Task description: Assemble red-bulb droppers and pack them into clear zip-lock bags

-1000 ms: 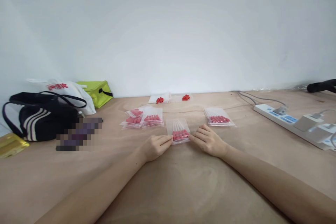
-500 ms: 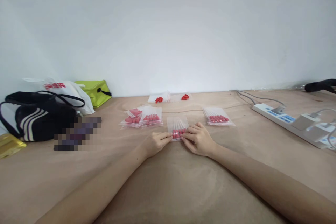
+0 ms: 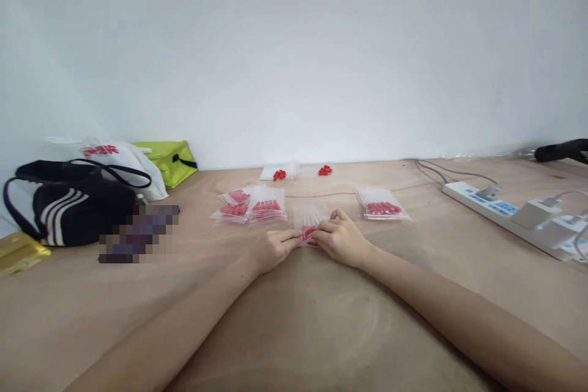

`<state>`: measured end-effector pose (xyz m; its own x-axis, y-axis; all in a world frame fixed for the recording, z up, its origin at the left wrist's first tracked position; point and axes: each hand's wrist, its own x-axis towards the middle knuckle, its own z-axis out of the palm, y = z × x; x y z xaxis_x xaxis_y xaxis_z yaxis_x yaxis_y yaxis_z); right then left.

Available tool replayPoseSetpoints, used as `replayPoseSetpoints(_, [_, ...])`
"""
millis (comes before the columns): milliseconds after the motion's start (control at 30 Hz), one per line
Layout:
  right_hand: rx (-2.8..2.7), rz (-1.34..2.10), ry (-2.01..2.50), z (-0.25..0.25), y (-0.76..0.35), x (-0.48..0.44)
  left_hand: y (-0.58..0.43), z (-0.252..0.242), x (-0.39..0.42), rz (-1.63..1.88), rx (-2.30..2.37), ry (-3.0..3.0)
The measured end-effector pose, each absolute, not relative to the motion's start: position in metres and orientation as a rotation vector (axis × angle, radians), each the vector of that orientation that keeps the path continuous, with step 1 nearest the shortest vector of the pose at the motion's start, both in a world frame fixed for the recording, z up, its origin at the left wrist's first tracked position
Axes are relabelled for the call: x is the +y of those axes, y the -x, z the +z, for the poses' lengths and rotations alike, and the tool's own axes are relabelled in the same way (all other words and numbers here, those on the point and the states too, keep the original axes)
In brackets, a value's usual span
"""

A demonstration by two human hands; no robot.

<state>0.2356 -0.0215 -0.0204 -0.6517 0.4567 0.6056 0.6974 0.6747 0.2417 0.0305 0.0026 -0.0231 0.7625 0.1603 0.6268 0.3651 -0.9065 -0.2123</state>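
A clear plastic bag (image 3: 310,215) with several red-ended white sticks lies flat on the table in front of me, its red ends toward me. My left hand (image 3: 279,248) pinches its near left corner between thumb and fingers. My right hand (image 3: 340,239) grips the near right edge and covers some of the red ends. Left of it lie overlapping filled bags, one pile (image 3: 234,211) beside another (image 3: 267,207). A further stack of filled bags (image 3: 383,204) lies to the right.
Two clear bags with red pieces (image 3: 279,175) (image 3: 325,170) lie by the wall. A black bag (image 3: 87,208), white bag (image 3: 149,174) and green bag (image 3: 169,165) stand left. A power strip (image 3: 487,205) with chargers and cables lies right.
My right hand has slid left along the near edge of the bag and now covers more of the red ends. My left hand keeps its hold on the corner.
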Motion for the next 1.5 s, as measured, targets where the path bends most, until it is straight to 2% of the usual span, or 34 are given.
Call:
replayPoseSetpoints(200, [-2.341, -0.640, 0.993, -0.026, -0.231, -0.019, -0.032, -0.022, 0.004, -0.900, -0.430, 2.643])
replayPoseSetpoints(400, [-2.351, -0.361, 0.967, -0.023, -0.258, -0.029, -0.029, -0.021, 0.006, -0.900, -0.492, 2.737])
replayPoseSetpoints(600, [-2.360, -0.667, 0.781, -0.025, -0.272, -0.029, -0.026, -0.023, 0.010, -0.912, -0.558, 2.869])
replayPoseSetpoints(867, [-2.373, -0.901, 0.668, -0.021, -0.269, -0.032, -0.027, -0.018, 0.004, -0.817, -0.388, 2.604])
replayPoseSetpoints(1200, [-2.302, -0.867, 0.781, -0.019, -0.259, -0.032, -0.032, -0.014, 0.000, -0.866, -0.376, 2.610])
replayPoseSetpoints(1500, [-2.253, -0.861, 0.603, -0.025, -0.220, -0.017, -0.035, -0.018, 0.004, -0.925, -0.361, 2.584])
